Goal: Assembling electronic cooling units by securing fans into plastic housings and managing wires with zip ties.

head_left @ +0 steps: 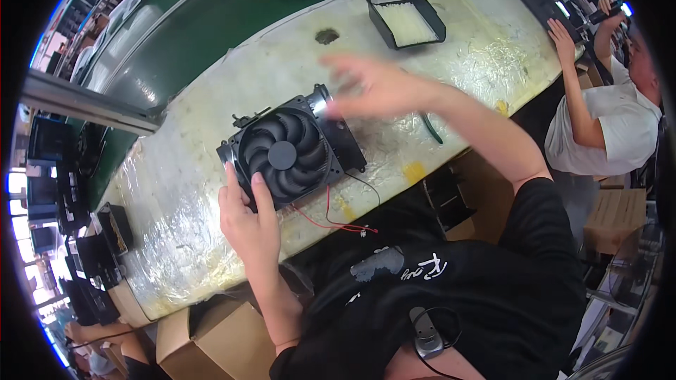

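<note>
A black cooling fan in a square frame lies on a dark metal bracket assembly on the table. Its red and black wires trail toward the table's near edge. My left hand grips the near left corner of the fan assembly, thumb on the frame and fingers along its side. Above the far right end of the assembly, my right hand is blurred by motion. Its fingers look spread, and nothing shows between them. A dark green curved handle lies below my right forearm.
Farther back stands a black tray of thin white pieces. The table is covered in clear film. A small dark box sits at its left end. Cardboard boxes stand below the near edge. Another person works at the right.
</note>
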`<state>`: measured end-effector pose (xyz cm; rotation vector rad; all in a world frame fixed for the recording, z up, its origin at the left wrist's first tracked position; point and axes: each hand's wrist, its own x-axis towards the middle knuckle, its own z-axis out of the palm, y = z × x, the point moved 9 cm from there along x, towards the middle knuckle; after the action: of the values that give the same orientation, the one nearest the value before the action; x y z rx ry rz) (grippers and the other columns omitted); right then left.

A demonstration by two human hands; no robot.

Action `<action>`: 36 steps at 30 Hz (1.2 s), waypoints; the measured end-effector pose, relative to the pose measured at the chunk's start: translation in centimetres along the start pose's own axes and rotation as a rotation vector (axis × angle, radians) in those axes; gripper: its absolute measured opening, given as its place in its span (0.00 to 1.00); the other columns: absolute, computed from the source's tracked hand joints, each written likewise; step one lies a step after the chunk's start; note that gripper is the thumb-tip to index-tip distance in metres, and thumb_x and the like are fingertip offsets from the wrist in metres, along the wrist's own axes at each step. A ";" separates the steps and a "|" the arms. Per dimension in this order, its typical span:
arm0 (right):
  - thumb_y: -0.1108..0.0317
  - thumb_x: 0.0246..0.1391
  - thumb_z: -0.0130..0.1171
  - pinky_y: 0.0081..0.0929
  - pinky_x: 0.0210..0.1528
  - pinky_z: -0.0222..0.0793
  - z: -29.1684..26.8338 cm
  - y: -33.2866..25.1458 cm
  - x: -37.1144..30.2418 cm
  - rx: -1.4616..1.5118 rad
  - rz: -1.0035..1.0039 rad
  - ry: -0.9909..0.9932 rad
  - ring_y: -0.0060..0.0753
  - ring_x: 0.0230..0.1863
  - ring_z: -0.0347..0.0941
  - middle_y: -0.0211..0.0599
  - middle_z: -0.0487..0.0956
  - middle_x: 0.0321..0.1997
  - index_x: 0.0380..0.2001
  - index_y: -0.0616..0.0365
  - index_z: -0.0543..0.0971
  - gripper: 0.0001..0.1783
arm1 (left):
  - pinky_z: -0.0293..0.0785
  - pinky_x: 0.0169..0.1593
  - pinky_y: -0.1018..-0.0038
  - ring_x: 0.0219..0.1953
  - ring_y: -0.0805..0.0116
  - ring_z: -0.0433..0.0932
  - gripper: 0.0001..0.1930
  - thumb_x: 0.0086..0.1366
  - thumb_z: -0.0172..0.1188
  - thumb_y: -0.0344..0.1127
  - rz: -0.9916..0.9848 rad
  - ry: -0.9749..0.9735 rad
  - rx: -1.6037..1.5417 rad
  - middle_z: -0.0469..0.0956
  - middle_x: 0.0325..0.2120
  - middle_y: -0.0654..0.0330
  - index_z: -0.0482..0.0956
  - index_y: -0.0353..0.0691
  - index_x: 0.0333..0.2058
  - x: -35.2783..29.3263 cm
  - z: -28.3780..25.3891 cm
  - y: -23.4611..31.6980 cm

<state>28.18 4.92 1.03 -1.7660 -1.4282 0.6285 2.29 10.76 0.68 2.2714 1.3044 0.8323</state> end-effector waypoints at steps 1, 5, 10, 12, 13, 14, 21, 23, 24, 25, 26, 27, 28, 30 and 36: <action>0.57 0.58 0.61 0.28 0.39 0.75 -4.7 2.0 0.9 -0.142 0.066 0.105 0.29 0.40 0.80 0.40 0.82 0.41 0.51 0.61 0.76 0.23 | 0.63 0.28 0.70 0.23 0.68 0.63 0.23 0.66 0.59 0.37 -0.002 0.013 -0.021 0.64 0.22 0.60 0.73 0.28 0.56 0.0 0.1 0.6; 0.59 0.57 0.57 0.28 0.33 0.74 -15.1 12.3 5.9 -0.506 0.443 0.247 0.28 0.29 0.81 0.36 0.83 0.25 0.34 0.59 0.83 0.14 | 0.62 0.28 0.70 0.23 0.68 0.63 0.22 0.66 0.58 0.35 0.006 0.007 -0.036 0.64 0.22 0.60 0.73 0.28 0.56 0.4 0.3 0.9; 0.60 0.55 0.59 0.29 0.30 0.75 -15.8 13.7 8.6 -0.890 0.320 0.420 0.30 0.26 0.80 0.37 0.82 0.22 0.24 0.58 0.82 0.14 | 0.62 0.28 0.72 0.23 0.69 0.63 0.22 0.66 0.58 0.34 0.019 -0.003 -0.033 0.64 0.22 0.60 0.73 0.29 0.57 0.2 0.2 0.7; 0.61 0.54 0.60 0.29 0.29 0.75 -16.2 13.3 8.6 -0.944 0.280 0.481 0.31 0.24 0.80 0.37 0.81 0.20 0.21 0.58 0.82 0.14 | 0.62 0.28 0.71 0.23 0.68 0.63 0.22 0.66 0.58 0.34 0.021 -0.002 -0.038 0.64 0.23 0.60 0.72 0.29 0.57 0.3 0.2 0.8; 0.62 0.54 0.60 0.30 0.27 0.74 -16.2 14.3 8.6 -0.809 0.360 0.413 0.31 0.21 0.79 0.37 0.80 0.19 0.21 0.59 0.82 0.13 | 0.62 0.28 0.71 0.23 0.68 0.63 0.23 0.66 0.59 0.34 0.026 -0.003 -0.043 0.64 0.23 0.60 0.72 0.29 0.57 0.2 0.3 0.9; 0.62 0.53 0.60 0.30 0.25 0.74 -15.8 15.2 8.5 -0.676 0.437 0.342 0.31 0.18 0.78 0.37 0.80 0.17 0.21 0.59 0.82 0.13 | 0.62 0.28 0.71 0.23 0.68 0.63 0.23 0.66 0.59 0.34 0.017 -0.003 -0.041 0.64 0.23 0.60 0.72 0.29 0.57 0.1 0.2 0.7; 0.66 0.44 0.56 0.30 0.27 0.73 -15.9 16.0 8.4 -0.501 0.453 0.386 0.29 0.16 0.76 0.35 0.79 0.14 0.16 0.56 0.82 0.10 | 0.62 0.27 0.71 0.23 0.70 0.62 0.24 0.64 0.61 0.34 0.026 0.003 -0.082 0.63 0.22 0.61 0.73 0.30 0.57 0.0 0.0 0.7; 0.65 0.45 0.56 0.29 0.26 0.73 -16.0 16.5 8.1 -0.460 0.451 0.389 0.29 0.17 0.76 0.34 0.79 0.14 0.17 0.56 0.83 0.11 | 0.62 0.27 0.72 0.23 0.70 0.62 0.24 0.63 0.62 0.34 0.033 0.004 -0.110 0.63 0.22 0.61 0.72 0.29 0.57 0.1 0.0 0.7; 0.65 0.46 0.56 0.28 0.26 0.72 -16.2 16.8 7.8 -0.421 0.455 0.399 0.28 0.17 0.76 0.33 0.79 0.14 0.17 0.56 0.83 0.11 | 0.62 0.27 0.72 0.23 0.70 0.62 0.25 0.63 0.63 0.33 0.048 0.002 -0.141 0.63 0.22 0.62 0.72 0.29 0.57 0.1 0.0 0.8; 0.62 0.51 0.59 0.26 0.25 0.71 -16.5 18.1 7.7 -0.303 0.491 0.438 0.24 0.18 0.76 0.33 0.80 0.18 0.22 0.58 0.83 0.12 | 0.61 0.27 0.74 0.23 0.73 0.61 0.26 0.63 0.63 0.33 0.005 -0.043 -0.207 0.63 0.22 0.62 0.72 0.28 0.57 0.3 0.3 0.2; 0.62 0.51 0.59 0.26 0.25 0.71 -16.3 18.0 7.8 -0.305 0.486 0.431 0.24 0.18 0.76 0.33 0.80 0.18 0.22 0.58 0.83 0.12 | 0.61 0.27 0.74 0.23 0.73 0.61 0.26 0.63 0.63 0.33 -0.001 -0.039 -0.207 0.63 0.22 0.62 0.72 0.28 0.57 0.5 0.2 -0.2; 0.62 0.55 0.59 0.24 0.22 0.66 -16.2 18.0 7.8 -0.168 0.467 0.481 0.22 0.17 0.72 0.32 0.80 0.21 0.27 0.59 0.82 0.11 | 0.60 0.27 0.76 0.23 0.75 0.60 0.25 0.63 0.63 0.33 -0.055 -0.082 -0.320 0.63 0.22 0.63 0.71 0.27 0.57 0.6 0.5 -1.0; 0.63 0.58 0.60 0.23 0.19 0.61 -16.0 18.1 7.7 -0.030 0.447 0.526 0.20 0.17 0.68 0.32 0.79 0.25 0.32 0.61 0.81 0.11 | 0.59 0.27 0.77 0.24 0.76 0.60 0.25 0.64 0.62 0.33 -0.110 -0.125 -0.433 0.63 0.22 0.64 0.71 0.26 0.57 0.5 0.9 -1.6; 0.61 0.59 0.60 0.22 0.20 0.61 -16.5 16.5 7.6 -0.042 0.379 0.569 0.19 0.18 0.67 0.31 0.78 0.25 0.35 0.61 0.80 0.12 | 0.57 0.27 0.79 0.25 0.80 0.59 0.23 0.66 0.60 0.32 -0.169 -0.139 -0.473 0.66 0.25 0.66 0.71 0.27 0.57 0.5 0.2 -1.6; 0.59 0.59 0.62 0.16 0.29 0.62 -21.2 10.6 4.5 0.005 0.022 0.890 0.16 0.29 0.69 0.28 0.78 0.28 0.42 0.61 0.81 0.16 | 0.61 0.29 0.86 0.25 0.85 0.65 0.15 0.69 0.55 0.28 -0.272 -0.188 -0.689 0.73 0.25 0.68 0.77 0.31 0.53 0.5 0.5 -4.4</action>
<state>51.88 3.03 5.34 -1.7169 -0.7759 -0.1640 0.06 13.34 -2.13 1.5527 1.0044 0.7896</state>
